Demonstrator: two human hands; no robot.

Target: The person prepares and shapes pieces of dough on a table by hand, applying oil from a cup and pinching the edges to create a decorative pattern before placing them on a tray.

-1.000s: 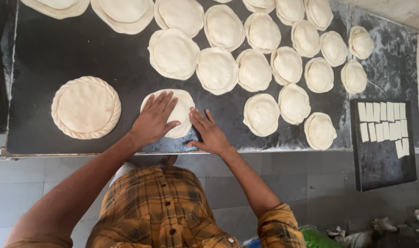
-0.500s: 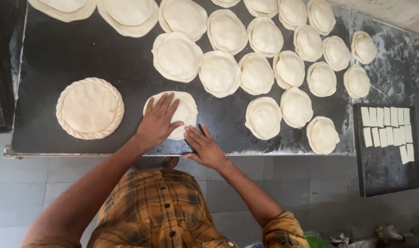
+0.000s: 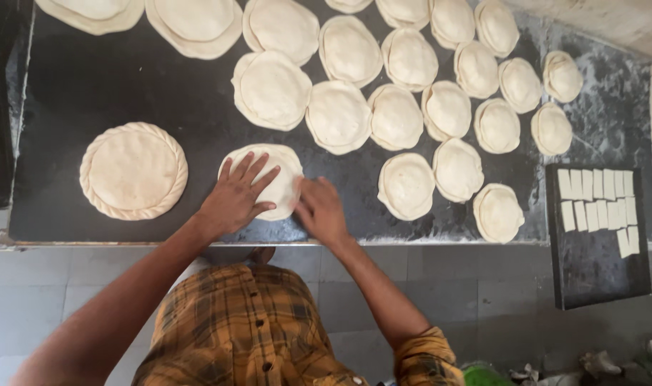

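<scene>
the dough round [image 3: 272, 175] lies flat near the front edge of the black table [image 3: 90, 86], pale and plain-edged. the left hand [image 3: 233, 200] rests palm-down on its left half, fingers [image 3: 251, 168] spread wide and pressed flat on the dough. the right hand [image 3: 322, 211] sits at the round's right rim, fingers curled together and touching the edge; whether they pinch the rim cannot be told from this view.

just left of the round, apart from it, lies a finished round with a crimped, rope-like border [image 3: 133, 170]. it is somewhat larger than the one under the hands and touches nothing.

beyond the hands, toward the back and right of the table, lie many plain dough rounds [image 3: 397, 118] in loose rows. several overlap or touch their neighbours. the larger ones are at the back left, the smaller ones at the right. the nearest of them, just right of the right hand, is a small round [image 3: 407, 184] lying clear of the hand.

the right end of the table is dusted with flour [image 3: 612, 107]. at the far right, a dark tray [image 3: 597, 236] carries small white rectangular pieces [image 3: 597, 196] in rows at its upper end.

the person wears a yellow plaid shirt [image 3: 247, 329], the right sleeve rolled up the forearm. grey floor tiles [image 3: 497, 293] show below the table edge.
</scene>
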